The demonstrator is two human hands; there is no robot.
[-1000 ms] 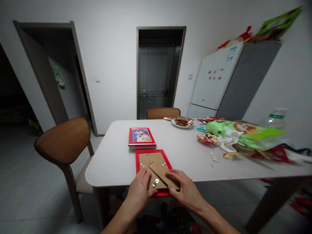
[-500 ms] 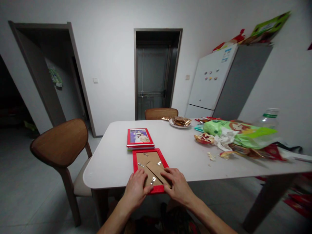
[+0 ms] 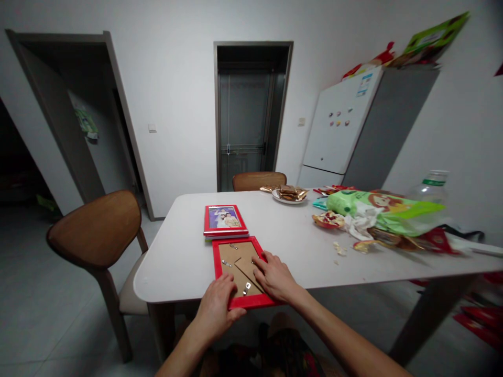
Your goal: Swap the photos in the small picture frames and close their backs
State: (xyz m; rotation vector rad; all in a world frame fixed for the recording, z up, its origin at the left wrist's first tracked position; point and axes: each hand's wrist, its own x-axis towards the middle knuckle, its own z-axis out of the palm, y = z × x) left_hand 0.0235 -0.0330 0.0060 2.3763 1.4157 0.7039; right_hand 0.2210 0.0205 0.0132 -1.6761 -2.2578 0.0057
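Observation:
A red picture frame (image 3: 218, 259) lies face down at the table's near edge, its brown backing board (image 3: 241, 254) facing up. Small metal clips sit around the board, one of them a lower clip (image 3: 247, 288) near my left fingers. A diagonal slit marks the stand flap. My left hand (image 3: 220, 298) grips the frame's lower left corner, thumb along the near edge. On the right side my right hand (image 3: 274, 275) has its bent fingers on the frame and board, over the right-hand clip, which is mostly covered. Beyond lies a second red frame (image 3: 226, 219), photo side up, on something thin.
A plate (image 3: 290, 200) with brown-gold packets stands at the back. To the right are an opened pomegranate (image 3: 329, 220), crumpled tissue (image 3: 359, 225), a green bag (image 3: 393, 209) and a clear plastic bottle (image 3: 431, 186). A wooden chair (image 3: 98, 225) stands at the left.
My right hand has moved up from the frame's lower right part to the right-hand clip. My left hand stays at the lower left, its thumb now lower on the near edge.

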